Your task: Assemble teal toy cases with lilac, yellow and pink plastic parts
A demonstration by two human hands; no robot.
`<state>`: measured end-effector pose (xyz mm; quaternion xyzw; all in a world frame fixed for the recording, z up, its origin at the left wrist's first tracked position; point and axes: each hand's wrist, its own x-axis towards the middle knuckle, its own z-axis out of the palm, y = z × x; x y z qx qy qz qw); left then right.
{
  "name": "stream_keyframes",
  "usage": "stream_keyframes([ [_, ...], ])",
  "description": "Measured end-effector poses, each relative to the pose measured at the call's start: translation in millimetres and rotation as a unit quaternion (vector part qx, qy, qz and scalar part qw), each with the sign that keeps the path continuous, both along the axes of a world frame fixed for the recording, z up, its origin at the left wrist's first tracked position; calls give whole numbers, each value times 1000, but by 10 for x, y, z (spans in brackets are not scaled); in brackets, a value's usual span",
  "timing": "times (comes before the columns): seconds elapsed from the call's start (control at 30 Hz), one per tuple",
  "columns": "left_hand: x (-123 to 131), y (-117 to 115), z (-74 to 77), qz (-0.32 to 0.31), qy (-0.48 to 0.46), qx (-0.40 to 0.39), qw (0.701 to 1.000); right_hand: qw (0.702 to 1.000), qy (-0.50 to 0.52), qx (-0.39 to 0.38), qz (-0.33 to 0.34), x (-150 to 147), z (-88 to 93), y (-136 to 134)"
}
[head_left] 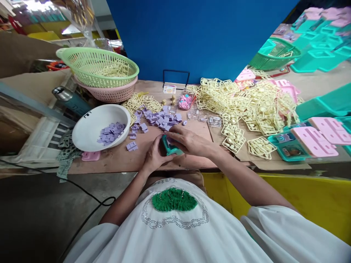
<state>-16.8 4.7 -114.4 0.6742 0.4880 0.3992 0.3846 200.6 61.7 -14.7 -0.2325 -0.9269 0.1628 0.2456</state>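
Observation:
A small teal plastic box (170, 149) sits near the table's front edge, between my two hands. My left hand (154, 156) is closed around its left side and front. From the right, my right hand (189, 141) reaches over the top, with its fingers bent down onto the box. A bit of purple shows beneath those fingers, mostly hidden. Just beyond my hands lies a loose heap of purple plastic pieces (161, 118). One purple piece (132, 146) lies apart, left of my left hand.
To the left stand a white bowl (82, 133) of purple pieces, stacked green (79, 67) and pink (109, 95) baskets and a bottle (71, 100). Cream part frames (219, 93) pile up at the right, beside teal boxes with pink lids (314, 141). A blue panel (192, 40) rises behind.

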Motion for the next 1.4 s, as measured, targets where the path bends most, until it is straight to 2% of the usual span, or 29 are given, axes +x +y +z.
stream_keyframes([
  [0.17, -43, 56, 130, -35, -43, -26, 998, 997, -13, -59, 46, -4, 24, 180],
  [0.23, -58, 73, 155, -42, -49, -39, 997, 992, 41, -102, 61, -11, -54, 245],
  [0.3, -75, 84, 161, -46, -55, -52, 996, 979, 122, -154, 47, -3, -162, 263],
  [0.43, -115, 106, 171, -69, -66, -68, 993, 924, 265, -275, -34, 45, -310, 185],
  [0.6, -144, 109, 284, -102, -93, -68, 988, 868, 346, -340, -105, 72, -327, 74],
  [0.7, -110, 94, 420, -60, -131, -25, 989, 812, 426, -355, -181, 47, -350, 16],
  [0.77, -74, 97, 525, -22, -110, 17, 994, 790, 455, -350, -215, 8, -379, -26],
  [0.9, -7, 168, 697, 3, -32, 80, 996, 792, 453, -332, -240, -103, -442, -102],
  [1.1, 62, 285, 790, -25, 17, 101, 994, 838, 419, -267, -228, -176, -466, -129],
  [1.23, 52, 289, 777, -27, 11, 94, 995, 849, 398, -261, -228, -148, -483, -96],
  [1.4, -61, 204, 633, -35, -98, 8, 995, 823, 412, -328, -212, -42, -475, -62],
])
